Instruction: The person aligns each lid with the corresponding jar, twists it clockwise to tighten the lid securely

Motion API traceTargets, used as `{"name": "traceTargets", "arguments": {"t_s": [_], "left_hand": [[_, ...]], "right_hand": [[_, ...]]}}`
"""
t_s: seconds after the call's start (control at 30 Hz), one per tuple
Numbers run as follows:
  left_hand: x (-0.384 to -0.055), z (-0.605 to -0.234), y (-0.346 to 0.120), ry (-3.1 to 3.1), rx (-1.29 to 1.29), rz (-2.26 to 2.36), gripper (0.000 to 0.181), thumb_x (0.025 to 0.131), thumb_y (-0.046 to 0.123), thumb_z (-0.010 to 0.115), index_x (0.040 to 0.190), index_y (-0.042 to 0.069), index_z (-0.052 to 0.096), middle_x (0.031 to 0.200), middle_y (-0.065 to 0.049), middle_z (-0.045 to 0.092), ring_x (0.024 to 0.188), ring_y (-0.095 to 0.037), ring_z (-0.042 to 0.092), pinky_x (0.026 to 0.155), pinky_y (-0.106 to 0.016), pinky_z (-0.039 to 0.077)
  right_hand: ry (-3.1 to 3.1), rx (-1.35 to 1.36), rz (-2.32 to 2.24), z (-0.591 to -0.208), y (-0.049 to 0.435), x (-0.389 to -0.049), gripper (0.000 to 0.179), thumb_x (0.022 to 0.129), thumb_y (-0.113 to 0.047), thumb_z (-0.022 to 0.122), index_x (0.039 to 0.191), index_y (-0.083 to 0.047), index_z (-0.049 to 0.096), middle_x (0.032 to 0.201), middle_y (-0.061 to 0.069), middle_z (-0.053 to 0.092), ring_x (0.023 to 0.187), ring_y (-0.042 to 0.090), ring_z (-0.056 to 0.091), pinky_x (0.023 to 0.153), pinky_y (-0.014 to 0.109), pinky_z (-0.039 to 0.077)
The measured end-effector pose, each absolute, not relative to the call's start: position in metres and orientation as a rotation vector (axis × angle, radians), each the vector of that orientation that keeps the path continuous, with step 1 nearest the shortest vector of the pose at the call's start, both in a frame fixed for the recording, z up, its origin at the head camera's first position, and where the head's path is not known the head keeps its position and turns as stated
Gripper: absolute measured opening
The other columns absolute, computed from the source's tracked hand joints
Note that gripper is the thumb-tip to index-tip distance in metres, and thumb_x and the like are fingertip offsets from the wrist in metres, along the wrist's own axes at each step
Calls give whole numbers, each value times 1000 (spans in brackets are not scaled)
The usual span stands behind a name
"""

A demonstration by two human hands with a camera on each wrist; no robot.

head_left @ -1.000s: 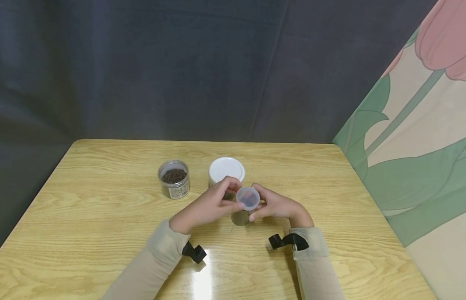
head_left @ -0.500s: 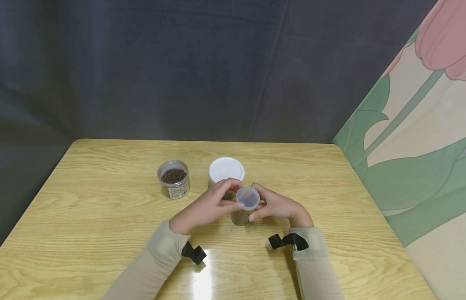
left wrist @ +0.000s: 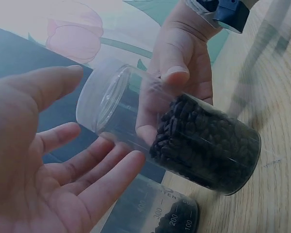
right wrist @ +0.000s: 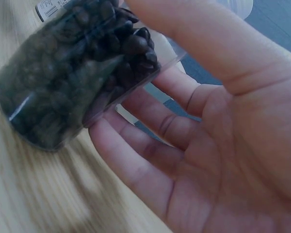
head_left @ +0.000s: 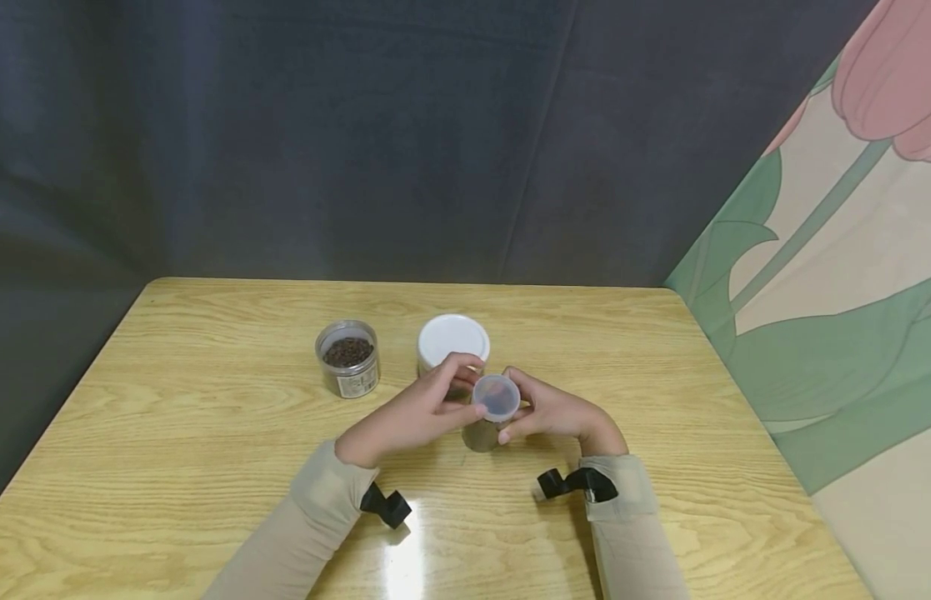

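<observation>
A clear plastic jar (left wrist: pixel 194 141), partly filled with dark bean-like or seed-like pieces, stands between the hands. A translucent whitish lid (head_left: pixel 497 397) covers its top. The right hand (head_left: pixel 558 408) grips the jar's side, thumb nearer me and fingers beyond; the right wrist view shows that hand (right wrist: pixel 199 121) around the clear wall. Around the lid, the left hand (head_left: pixel 416 412) has its thumb and fingers loosely spread. In the left wrist view that hand (left wrist: pixel 53 150) has relaxed fingers, the fingertips close to the jar's upper wall and the thumb by the lid; contact is hard to tell.
Just behind the left hand stands a wider container with a white lid (head_left: pixel 453 340). An uncovered clear jar (head_left: pixel 357 383) of dark brown pieces is to its left. All stand on a wood-grain table (head_left: pixel 210 433). A dark curtain (head_left: pixel 375 142) hangs behind, a flowered cloth (head_left: pixel 833 350) at right.
The left hand's fingers and thumb have shifted very slightly at the lid. The right hand and the jar stay in place.
</observation>
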State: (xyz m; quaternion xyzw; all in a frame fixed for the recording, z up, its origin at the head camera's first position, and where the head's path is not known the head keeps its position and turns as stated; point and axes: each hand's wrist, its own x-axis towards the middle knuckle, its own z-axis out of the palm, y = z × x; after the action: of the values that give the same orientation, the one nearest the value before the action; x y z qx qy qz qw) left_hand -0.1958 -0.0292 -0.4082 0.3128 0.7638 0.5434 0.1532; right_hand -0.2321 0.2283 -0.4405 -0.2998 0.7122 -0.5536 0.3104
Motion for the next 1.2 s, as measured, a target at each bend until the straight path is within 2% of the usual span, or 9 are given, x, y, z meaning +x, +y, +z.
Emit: {"name": "traceTargets", "arguments": {"t_s": [0.17, 0.37, 0.6, 0.87, 1.03, 1.2], "left_hand": [[-193, -409, -25, 2210, 895, 1607, 48, 99, 16, 68, 137, 4, 40, 134, -13, 52, 126, -29, 56, 100, -26, 54], [-192, -412, -23, 2270, 908, 1588, 46, 98, 21, 71, 134, 7, 45, 131, -10, 53, 123, -27, 58, 97, -25, 55], [-194, -412, -26, 2271, 905, 1558, 45, 100, 25, 68, 139, 14, 49, 132, -2, 53, 125, -22, 57, 98, -27, 55], [-197, -412, -32, 2308, 963, 1467, 51, 102, 26, 63, 149, 15, 46, 139, -5, 52, 128, -24, 55, 103, -37, 53], [-197, -413, -29, 2245, 950, 1512, 54, 102, 22, 65, 149, 10, 42, 139, -9, 50, 128, -26, 53, 101, -29, 54], [-194, -412, -23, 2284, 948, 1547, 55, 98, 20, 71, 141, 5, 41, 134, -11, 52, 123, -26, 56, 96, -25, 56]], "right_hand": [[1887, -799, -1462, -441, 229, -232, 51, 87, -14, 83, 119, -5, 44, 123, 11, 55, 111, 26, 59, 91, 38, 56], [1878, -796, -1465, -441, 228, -233, 51, 87, -13, 83, 118, -5, 44, 124, 12, 56, 113, 26, 59, 92, 38, 56], [1872, -809, -1469, -441, 228, -233, 50, 88, -13, 82, 118, -3, 43, 124, 13, 55, 114, 27, 59, 93, 39, 56], [1879, -809, -1462, -441, 228, -233, 51, 87, -14, 83, 118, -3, 44, 125, 13, 54, 115, 27, 56, 94, 39, 55], [1878, -799, -1462, -441, 229, -233, 52, 87, -15, 83, 118, -3, 44, 124, 13, 54, 115, 27, 56, 93, 39, 55], [1870, -800, -1461, -442, 229, -233, 51, 87, -13, 83, 117, -3, 43, 123, 13, 55, 112, 26, 59, 91, 37, 56]]}}
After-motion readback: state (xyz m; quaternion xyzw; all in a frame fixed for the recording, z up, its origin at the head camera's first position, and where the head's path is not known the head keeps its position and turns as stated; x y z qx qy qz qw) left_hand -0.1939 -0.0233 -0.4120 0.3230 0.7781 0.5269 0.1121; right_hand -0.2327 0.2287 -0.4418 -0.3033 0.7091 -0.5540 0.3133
